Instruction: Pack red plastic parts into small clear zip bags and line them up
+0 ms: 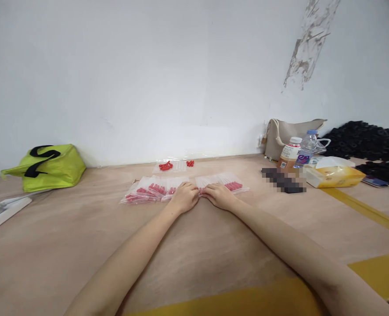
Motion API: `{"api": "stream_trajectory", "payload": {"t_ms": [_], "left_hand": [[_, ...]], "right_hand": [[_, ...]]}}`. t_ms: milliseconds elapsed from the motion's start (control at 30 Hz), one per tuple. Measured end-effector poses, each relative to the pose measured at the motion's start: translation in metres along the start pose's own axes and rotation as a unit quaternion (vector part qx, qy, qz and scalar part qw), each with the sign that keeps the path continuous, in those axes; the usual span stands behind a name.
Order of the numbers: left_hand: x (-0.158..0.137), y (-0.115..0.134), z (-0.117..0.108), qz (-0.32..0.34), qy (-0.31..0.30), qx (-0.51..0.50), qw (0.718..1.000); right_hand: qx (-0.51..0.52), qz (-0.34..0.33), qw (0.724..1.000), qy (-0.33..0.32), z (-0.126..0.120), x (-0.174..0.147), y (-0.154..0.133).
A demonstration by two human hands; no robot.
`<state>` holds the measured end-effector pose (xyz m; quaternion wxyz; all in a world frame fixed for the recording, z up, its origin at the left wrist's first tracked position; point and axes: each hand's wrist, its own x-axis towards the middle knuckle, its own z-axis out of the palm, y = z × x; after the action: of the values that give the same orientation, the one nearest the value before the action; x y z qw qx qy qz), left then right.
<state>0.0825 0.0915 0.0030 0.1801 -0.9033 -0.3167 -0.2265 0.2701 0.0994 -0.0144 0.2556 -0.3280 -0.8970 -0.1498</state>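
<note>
- The flat surface is light brown, with yellow stripes on it.
- The wall behind is white, with a rough patch high on the right.
- A bright green bag sits at the left.
- Clear little bags of red bits lie in the middle.
- The left hand and right hand touch them, fingers bent; I cannot tell if they grip.

From here I see glossy plastic pouches, a smooth, matt, wood-like tabletop, a satiny fabric tote left, and a rough wall patch far right.
</note>
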Motion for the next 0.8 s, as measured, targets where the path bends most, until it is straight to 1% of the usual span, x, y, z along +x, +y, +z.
{"api": "stream_trajectory", "payload": {"t_ms": [100, 200, 300, 367, 533, 700, 800], "left_hand": [[0.003, 0.001, 0.007, 0.032, 0.000, 0.031, 0.999], [0.003, 0.003, 0.010, 0.072, 0.022, 0.069, 0.995], [0.004, 0.005, 0.013, 0.110, 0.019, 0.100, 0.989], [0.005, 0.005, 0.015, 0.122, 0.009, 0.110, 0.986], [0.004, 0.002, 0.015, 0.120, 0.007, 0.112, 0.986], [0.004, 0.004, 0.016, 0.089, 0.019, 0.100, 0.991], [0.005, 0.004, 0.016, 0.094, 0.013, 0.102, 0.990]], "right_hand": [[0.001, 0.004, 1.000, 0.009, -0.013, -0.010, 0.007], [-0.060, 0.010, 0.998, 0.008, -0.026, -0.025, 0.017], [-0.121, 0.020, 0.992, 0.001, -0.031, -0.037, 0.026], [-0.137, 0.020, 0.990, 0.002, -0.029, -0.042, 0.030], [-0.158, -0.006, 0.987, 0.016, -0.023, -0.044, 0.034], [-0.161, -0.021, 0.986, 0.025, -0.023, -0.043, 0.033], [-0.165, -0.025, 0.986, 0.025, -0.023, -0.042, 0.033]]}}
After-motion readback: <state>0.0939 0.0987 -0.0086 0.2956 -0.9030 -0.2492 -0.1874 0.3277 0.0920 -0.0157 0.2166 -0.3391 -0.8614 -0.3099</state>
